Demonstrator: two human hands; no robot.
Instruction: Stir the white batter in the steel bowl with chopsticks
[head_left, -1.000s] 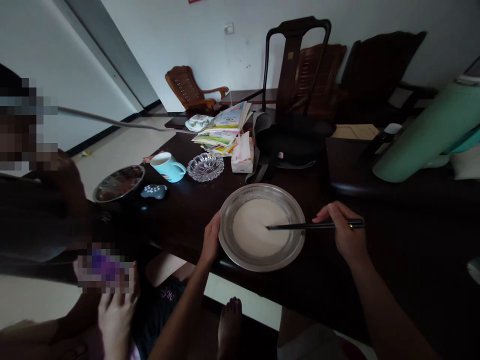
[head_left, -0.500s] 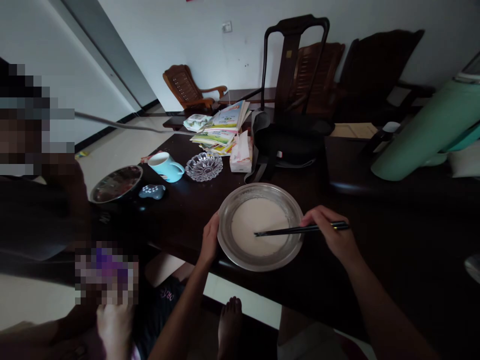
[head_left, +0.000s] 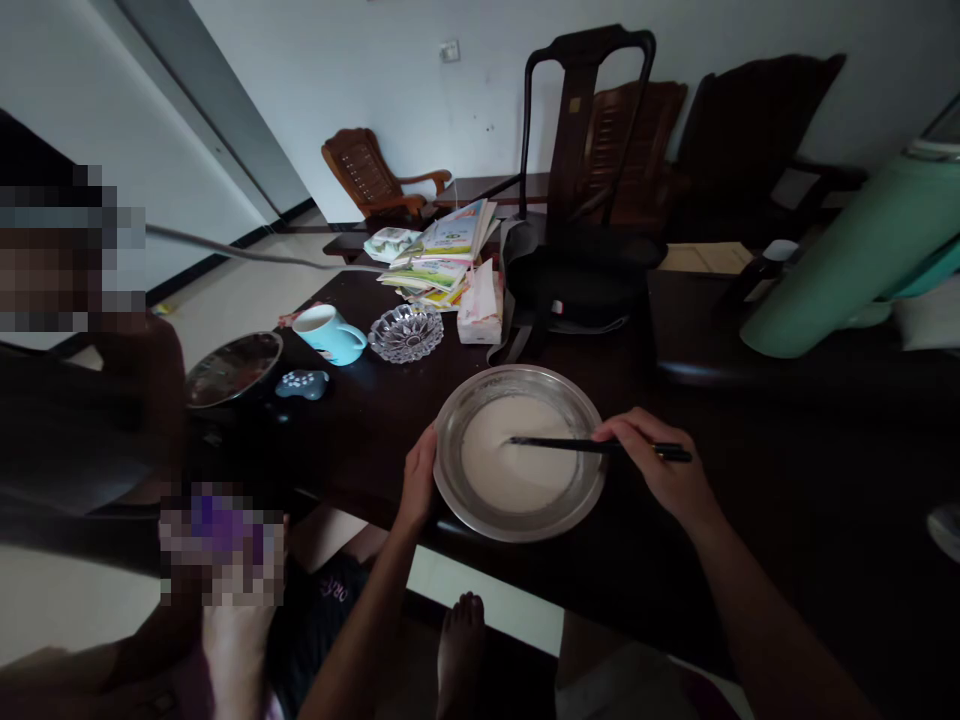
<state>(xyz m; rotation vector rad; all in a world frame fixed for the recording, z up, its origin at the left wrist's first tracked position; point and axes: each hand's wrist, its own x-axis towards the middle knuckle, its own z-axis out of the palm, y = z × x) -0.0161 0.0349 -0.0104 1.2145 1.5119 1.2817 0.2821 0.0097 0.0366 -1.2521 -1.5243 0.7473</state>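
A wide metal bowl (head_left: 459,500) stands near the front edge of the dark table. Inside it is a pale, creamy liquid (head_left: 510,485), like a thin batter. Pressed against the bowl's left rim, my left hand (head_left: 418,478) grips its side, with the fingertips partly hidden. My right hand (head_left: 656,460), at the right rim, is closed round a pair of black chopsticks (head_left: 562,444). Their tips dip into the liquid left of the bowl's middle.
Behind the bowl are a tissue box (head_left: 480,315), a glass dish (head_left: 406,333), a light-blue mug (head_left: 330,335) and a stack of booklets (head_left: 442,255). A black bag (head_left: 581,285) lies further right, near a tall green bottle (head_left: 840,260). A person (head_left: 82,430) sits at the left, by a metal basin (head_left: 236,370).
The chopstick tips have swung away from me, toward the back of the bowl, and my right hand has shifted slightly left. My left hand stays on the rim.
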